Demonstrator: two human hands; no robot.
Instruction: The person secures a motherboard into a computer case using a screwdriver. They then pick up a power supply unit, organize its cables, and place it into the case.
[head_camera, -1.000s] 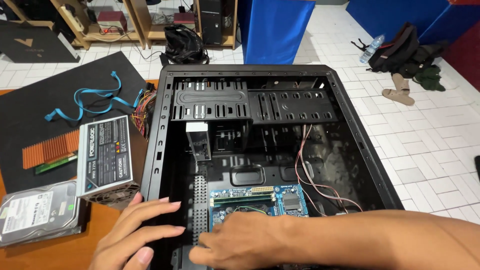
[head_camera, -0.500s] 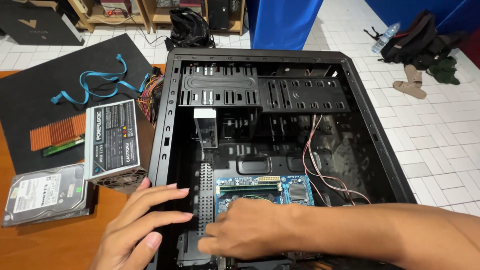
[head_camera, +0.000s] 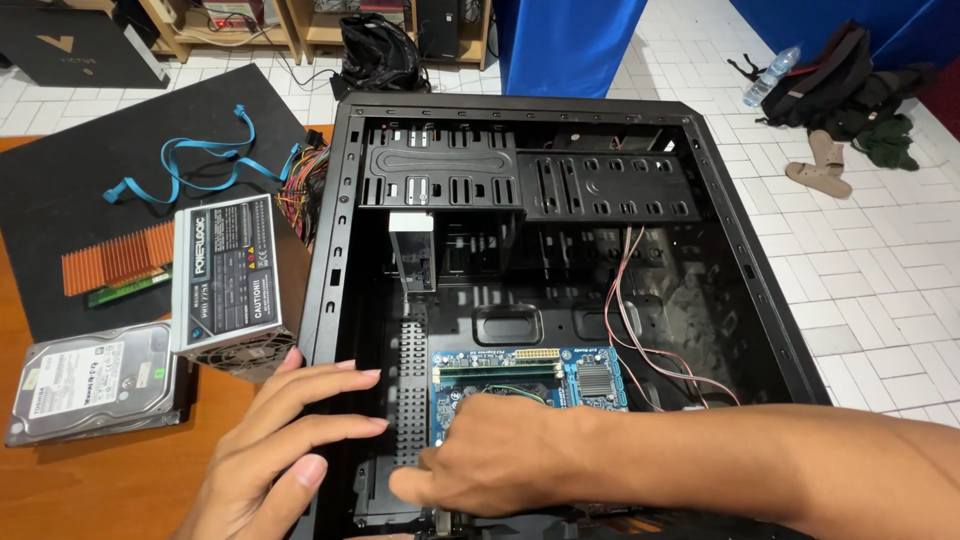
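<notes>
- Right now the right hand (head_camera: 500, 465) reaches across into the black PC case (head_camera: 330, 250), curled knuckles-up over the lower left part of the blue motherboard (head_camera: 530, 385); fingertips tucked under, so can't tell if it's pinching anything or just pressing.
- Left hand (head_camera: 275, 445) lies flat on the case's left wall, fingers spread and pointing inward, holding nothing, prob. just bracing.
- Motherboard sits low in the case, near the bottom edge of view, w/ a green RAM stick (head_camera: 500, 372) along its top and a small grey heatsink (head_camera: 593, 380) to the right.
- Red/white front-panel wires (head_camera: 625, 300) hang down from the drive bays, running just beside the board's right side.
- Outside, on the wooden table (head_camera: 90, 490): grey PSU (head_camera: 228, 280) close against the case wall, hard drive (head_camera: 90, 385) beside it, copper heatsink (head_camera: 115, 258) and blue SATA cable (head_camera: 185, 165) on a black mat.
- Risks, as I judge them:
  - the forearm lies near the loose wires; a quick pull back could snag them.
  - pressing hard on one corner could flex the board or scrape it on a standoff.
  - bare fingers on the board = static risk.
  - the PSU is by the left hand's fingers; a nudge could shove it into the hard drive.
</notes>
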